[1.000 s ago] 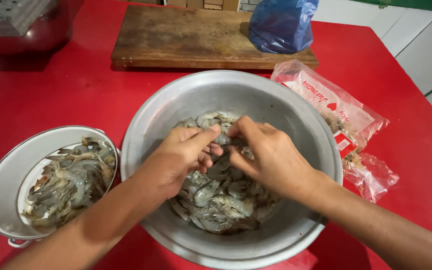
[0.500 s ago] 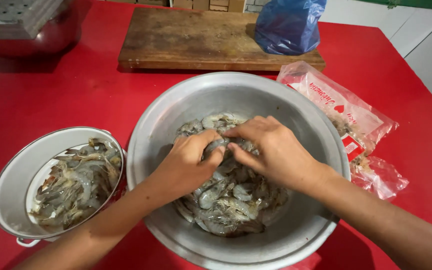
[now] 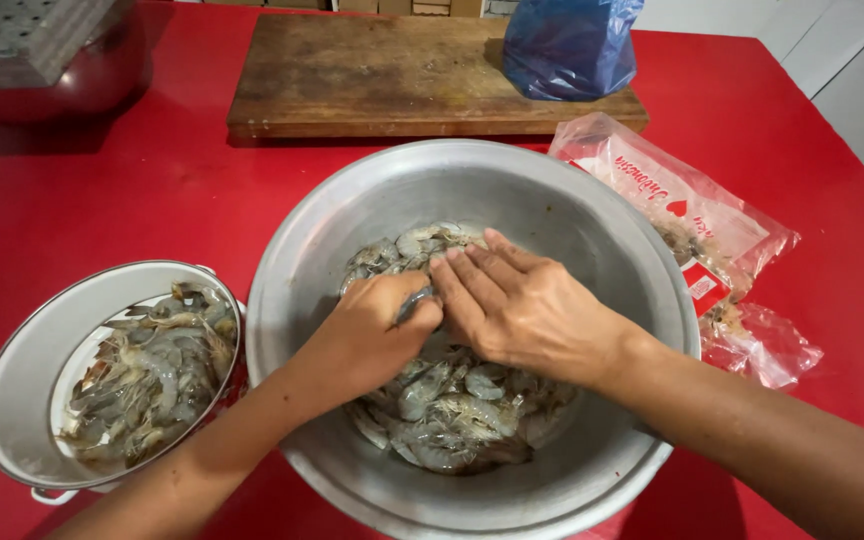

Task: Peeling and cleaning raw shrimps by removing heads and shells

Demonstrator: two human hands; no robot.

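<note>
A large metal bowl (image 3: 592, 210) sits on the red table and holds several raw grey shrimp (image 3: 452, 415). Both my hands are inside it, over the pile. My left hand (image 3: 372, 335) is curled shut on one shrimp (image 3: 415, 302), whose body shows between thumb and fingers. My right hand (image 3: 522, 305) lies right beside it, fingers stretched flat and together, fingertips touching the same shrimp. What lies under my right palm is hidden.
A white enamel pot (image 3: 27, 375) with shrimp shells and heads (image 3: 142, 375) stands at the left. A wooden cutting board (image 3: 372, 70) and a blue plastic bag (image 3: 567, 45) lie behind. Clear printed plastic packaging (image 3: 697, 220) lies at the right. A metal pot (image 3: 42, 55) stands far left.
Both hands stayed in the bowl working one shrimp. My right fingers have straightened out flat, and my left hand has closed tighter around the shrimp. The camera moved in slightly.
</note>
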